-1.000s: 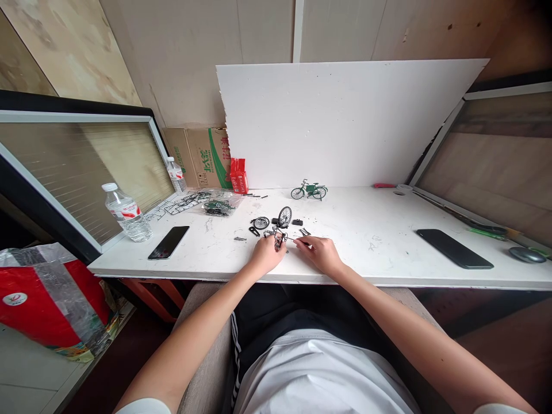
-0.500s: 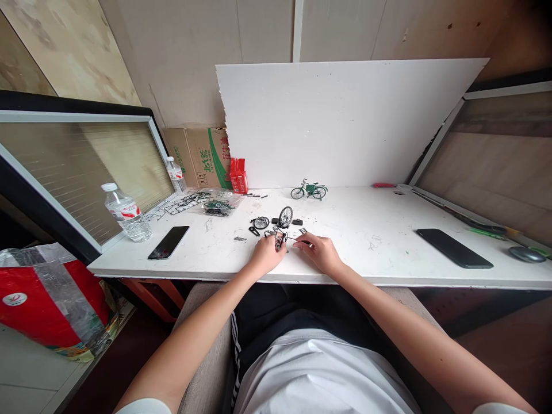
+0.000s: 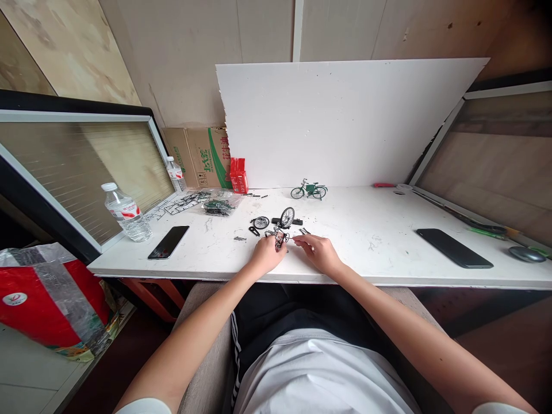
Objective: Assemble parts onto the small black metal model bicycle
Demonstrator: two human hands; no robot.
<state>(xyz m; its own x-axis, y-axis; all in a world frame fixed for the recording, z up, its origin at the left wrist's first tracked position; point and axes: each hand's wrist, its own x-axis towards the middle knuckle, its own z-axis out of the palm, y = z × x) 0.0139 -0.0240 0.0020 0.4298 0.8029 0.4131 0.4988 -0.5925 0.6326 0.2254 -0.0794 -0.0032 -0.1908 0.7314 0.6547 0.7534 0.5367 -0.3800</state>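
Observation:
My left hand (image 3: 268, 255) grips a partly built model bicycle (image 3: 280, 236) just above the table's front edge. Its single spoked wheel (image 3: 287, 217) stands up on the far side. To the right, my right hand (image 3: 318, 252) pinches a thin rod-like tool (image 3: 294, 239) that points at the model. Most of that tool is hidden by the fingers. Lying beyond my left hand are a loose spoked wheel (image 3: 260, 222) and a small black part (image 3: 254, 231). A flat black piece (image 3: 297, 222) rests partly behind the upright wheel.
A green model bicycle (image 3: 309, 189) stands at the back of the white table (image 3: 366, 213). Bagged parts (image 3: 219, 206), black part frames (image 3: 185, 202), a phone (image 3: 168, 242) and a water bottle (image 3: 126, 213) are on the left. Another dark phone (image 3: 454, 248) and a mouse (image 3: 526, 254) lie right.
The model's upright wheel has shifted slightly to the right. My right hand's fingers have moved a little around the thin tool; my left hand stays in place.

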